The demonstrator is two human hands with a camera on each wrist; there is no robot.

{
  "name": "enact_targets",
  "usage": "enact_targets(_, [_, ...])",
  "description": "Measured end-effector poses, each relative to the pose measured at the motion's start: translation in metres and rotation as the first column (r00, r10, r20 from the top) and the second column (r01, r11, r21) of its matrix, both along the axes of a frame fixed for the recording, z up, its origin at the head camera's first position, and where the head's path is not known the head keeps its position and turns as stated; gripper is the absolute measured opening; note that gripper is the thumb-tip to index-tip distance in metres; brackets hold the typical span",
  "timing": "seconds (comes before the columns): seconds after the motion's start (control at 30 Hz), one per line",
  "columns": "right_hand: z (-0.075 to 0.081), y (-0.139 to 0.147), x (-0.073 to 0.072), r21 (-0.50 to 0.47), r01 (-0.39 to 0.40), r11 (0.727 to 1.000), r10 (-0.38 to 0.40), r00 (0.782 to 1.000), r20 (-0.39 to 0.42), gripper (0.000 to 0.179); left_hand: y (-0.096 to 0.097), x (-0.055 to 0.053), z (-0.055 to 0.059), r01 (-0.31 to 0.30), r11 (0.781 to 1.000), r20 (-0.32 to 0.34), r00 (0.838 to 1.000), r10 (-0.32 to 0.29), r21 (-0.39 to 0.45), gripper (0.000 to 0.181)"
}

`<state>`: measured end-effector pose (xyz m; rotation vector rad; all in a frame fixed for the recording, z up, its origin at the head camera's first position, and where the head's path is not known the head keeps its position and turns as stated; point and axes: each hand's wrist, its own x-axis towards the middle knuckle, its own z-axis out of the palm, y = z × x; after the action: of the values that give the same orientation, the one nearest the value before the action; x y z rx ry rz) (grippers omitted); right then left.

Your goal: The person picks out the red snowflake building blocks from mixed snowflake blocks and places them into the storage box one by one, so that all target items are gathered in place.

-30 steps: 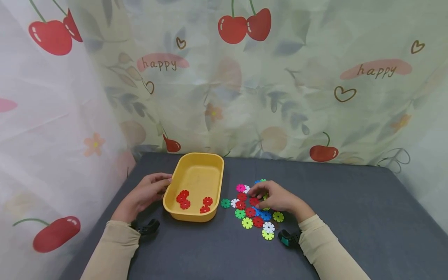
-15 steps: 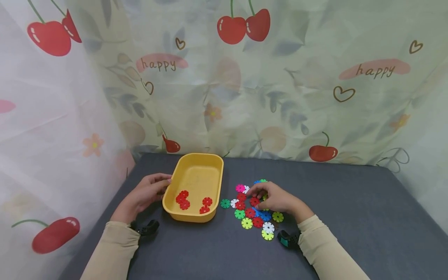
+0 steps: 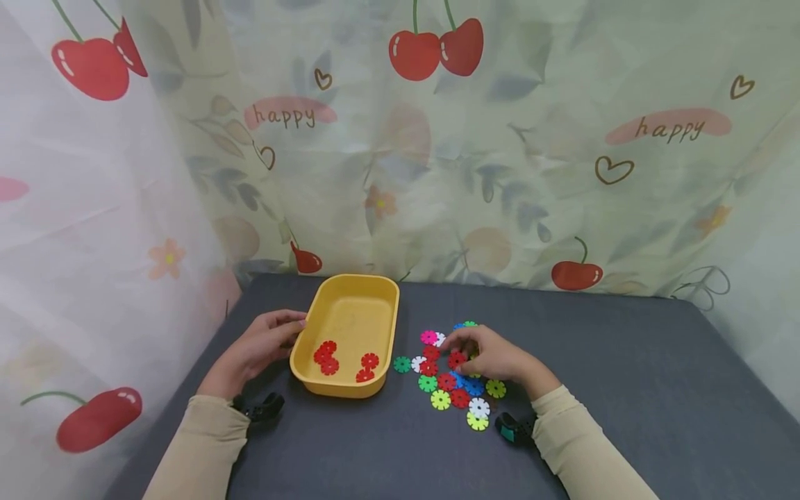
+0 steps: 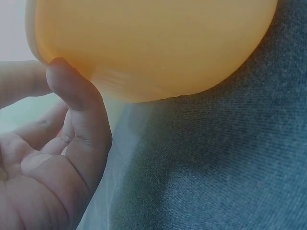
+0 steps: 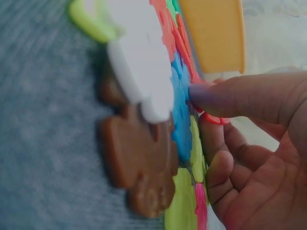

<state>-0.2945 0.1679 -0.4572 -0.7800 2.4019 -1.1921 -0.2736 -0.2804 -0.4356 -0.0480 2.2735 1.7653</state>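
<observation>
My left hand [image 3: 265, 340] holds the near-left side of the yellow plastic tray [image 3: 398, 312]. In the left wrist view its thumb [image 4: 72, 86] presses at the tray's rim, with the index finger against the same edge. Several red snowflake discs [image 3: 329, 365] lie in the near part of the tray. My right hand [image 3: 494, 354] is low over a loose pile of coloured snowflake discs to the right, pinching a red snowflake disc [image 3: 457, 360] between thumb and fingers. The right wrist view shows red plastic [image 5: 216, 119] between them; the fingers hide part of it.
Around the right hand lie white [image 3: 479, 407], blue [image 3: 473, 387], yellow-green [image 3: 440, 400], green [image 3: 403, 364], pink [image 3: 428, 337] and brown discs [image 5: 139, 153], some overlapping. A dark grey cloth [image 3: 594, 368] covers the table. Printed curtains [image 3: 487, 173] hang behind it and at the left.
The red disc at my right thumb has shifted slightly towards the hand. My left hand and the tray have kept their places.
</observation>
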Motion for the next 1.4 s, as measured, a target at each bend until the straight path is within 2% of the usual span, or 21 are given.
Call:
enact_targets(0.33, [-0.001, -0.001, 0.0, -0.029, 0.034, 0.999, -0.035, 0.999, -0.011, 0.018, -0.001, 0.002, 0.0, -0.004, 1.0, 0.004, 1.0, 0.004, 0.002, 0.056])
enact_targets(0.6, [0.001, -0.003, 0.002, -0.08, 0.07, 0.994, -0.072, 0.997, -0.029, 0.016, -0.003, 0.002, -0.001, -0.001, 1.0, -0.015, 1.0, 0.001, 0.012, 0.054])
enact_targets(0.8, [0.001, -0.006, 0.003, -0.099, 0.087, 0.991, -0.091, 0.995, -0.036, 0.016, -0.002, 0.004, -0.001, -0.009, 1.0, -0.001, 1.0, 0.009, 0.012, 0.053])
enact_targets(1.0, [0.002, -0.012, 0.005, -0.162, 0.071, 0.984, -0.084, 0.994, -0.074, 0.014, -0.002, 0.003, 0.0, -0.012, 1.0, -0.009, 1.0, 0.012, 0.012, 0.055])
enact_targets(1.17, [0.002, -0.021, 0.01, -0.197, 0.05, 0.979, -0.064, 0.996, -0.064, 0.013, -0.002, 0.004, -0.002, -0.012, 1.0, 0.003, 1.0, 0.012, 0.015, 0.055])
enact_targets(1.4, [0.007, -0.036, 0.019, -0.286, 0.074, 0.955, -0.082, 0.997, -0.015, 0.015, -0.001, 0.003, 0.0, -0.006, 1.0, -0.011, 1.0, 0.006, 0.018, 0.053])
